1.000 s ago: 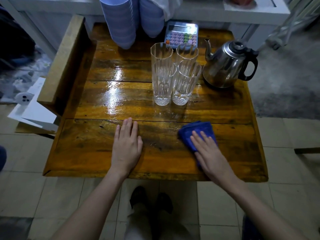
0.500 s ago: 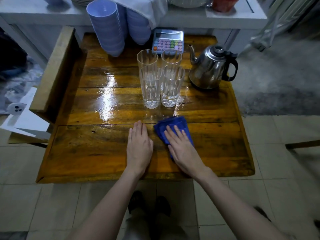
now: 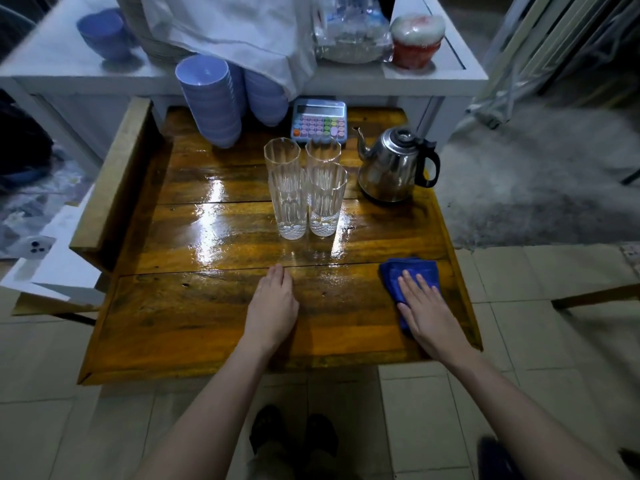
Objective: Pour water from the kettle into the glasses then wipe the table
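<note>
Several tall ribbed glasses (image 3: 304, 188) stand clustered in the middle of the wet, glossy wooden table (image 3: 194, 306). A steel kettle (image 3: 391, 168) with a black handle sits to their right. A folded blue cloth (image 3: 405, 275) lies near the table's right edge, and my right hand (image 3: 426, 306) presses flat on it, fingers spread. My left hand (image 3: 273, 303) rests flat on the bare wood in front of the glasses, fingers together, holding nothing.
A pastel calculator (image 3: 318, 121) and stacked purple bowls (image 3: 211, 98) sit at the table's back edge. Behind stands a white counter (image 3: 69, 67) with a white cloth, a bag and a red tub. A raised wooden rail (image 3: 110, 181) runs along the table's left side.
My right hand slid the blue cloth from beside my left hand back out to the table's right edge. My left hand stayed flat in place. The camera tilted up.
</note>
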